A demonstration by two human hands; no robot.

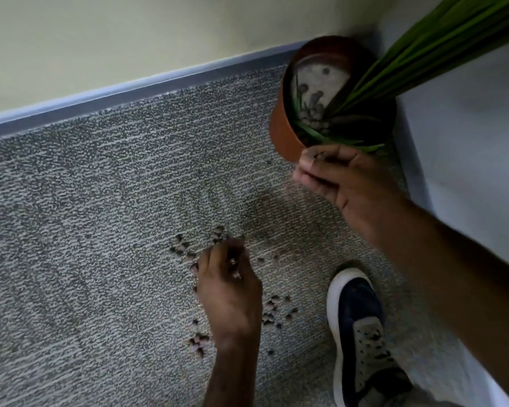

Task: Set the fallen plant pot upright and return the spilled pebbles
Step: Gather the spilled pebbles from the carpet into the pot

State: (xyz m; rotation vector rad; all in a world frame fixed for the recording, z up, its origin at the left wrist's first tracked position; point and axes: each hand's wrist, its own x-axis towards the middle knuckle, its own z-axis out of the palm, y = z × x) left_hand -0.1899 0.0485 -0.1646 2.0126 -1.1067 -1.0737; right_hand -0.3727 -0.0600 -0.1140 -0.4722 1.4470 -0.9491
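Grey flecked carpet floor [100,201] under me.
Small brown pebbles [272,311] lie scattered left of my navy-and-white shoe [362,333]; round terracotta plant pot [285,133] beyond it.

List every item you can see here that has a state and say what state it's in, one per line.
plant pot: upright in the corner, a few pebbles inside
pebbles: many scattered on the carpet
plant leaves: leaning right, out of the pot
left hand: down on the carpet, fingers curled over pebbles
right hand: at the pot rim, fingers curled, contents blurred
shoe: planted on the carpet beside the spill
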